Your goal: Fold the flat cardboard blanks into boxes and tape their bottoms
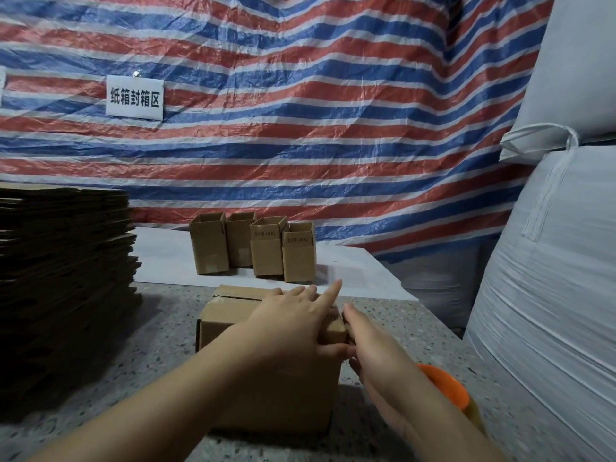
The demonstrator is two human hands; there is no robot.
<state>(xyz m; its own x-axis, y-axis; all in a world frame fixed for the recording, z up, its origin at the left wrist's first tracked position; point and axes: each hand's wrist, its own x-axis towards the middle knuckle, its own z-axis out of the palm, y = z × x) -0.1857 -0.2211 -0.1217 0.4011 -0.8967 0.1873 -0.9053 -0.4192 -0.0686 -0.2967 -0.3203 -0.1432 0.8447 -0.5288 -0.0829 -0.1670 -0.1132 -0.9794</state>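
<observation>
A folded cardboard box (pixel 233 316) stands on the speckled table (pixel 140 355) in front of me, with clear tape along its top seam at the far edge. My left hand (pixel 293 316) presses flat on the box top, fingers straight and spread. At the box's right edge is my right hand (pixel 380 356), its fingers curled round an orange tape dispenser (pixel 443 385) that sticks out from under the wrist; its thumb touches the box's upper right corner. A tall stack of flat cardboard blanks (pixel 66 268) rises at the left.
Several small finished boxes (pixel 253 248) stand open-topped on a white board (pixel 166 255) at the back of the table. Large white sacks (pixel 550 295) crowd the right side. A striped red, white and blue tarp (pixel 300 111) with a paper sign (pixel 135 97) hangs behind.
</observation>
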